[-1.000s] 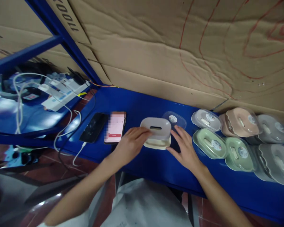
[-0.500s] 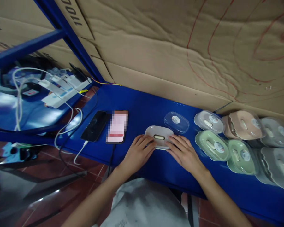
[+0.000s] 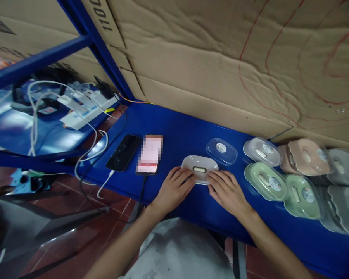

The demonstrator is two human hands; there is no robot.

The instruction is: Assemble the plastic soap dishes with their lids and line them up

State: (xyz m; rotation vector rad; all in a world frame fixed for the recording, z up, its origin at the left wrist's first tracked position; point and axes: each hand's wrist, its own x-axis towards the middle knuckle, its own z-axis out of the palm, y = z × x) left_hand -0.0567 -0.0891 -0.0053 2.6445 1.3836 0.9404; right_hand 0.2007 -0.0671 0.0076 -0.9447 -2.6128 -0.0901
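Observation:
A pale oval plastic box (image 3: 200, 169) with a slot in its lid lies on the blue shelf (image 3: 177, 135). My left hand (image 3: 173, 189) rests with its fingers flat on the box's left edge. My right hand (image 3: 227, 190) lies with its fingers stretched out on the box's right edge. Both hands press on the box from the near side. Just behind it sits a loose clear lid (image 3: 221, 150) with a round sticker.
To the right lie several oval boxes under clear lids: green (image 3: 264, 181), pink (image 3: 306, 157), grey (image 3: 344, 199). Two phones (image 3: 123, 152) lie to the left, one on a cable. Power strips and white cables (image 3: 75, 112) lie farther left. A cardboard wall (image 3: 221, 58) backs the shelf.
The box's upper part was held raised above its base one second ago; it now sits down flat. Both hands have come onto the box's edges.

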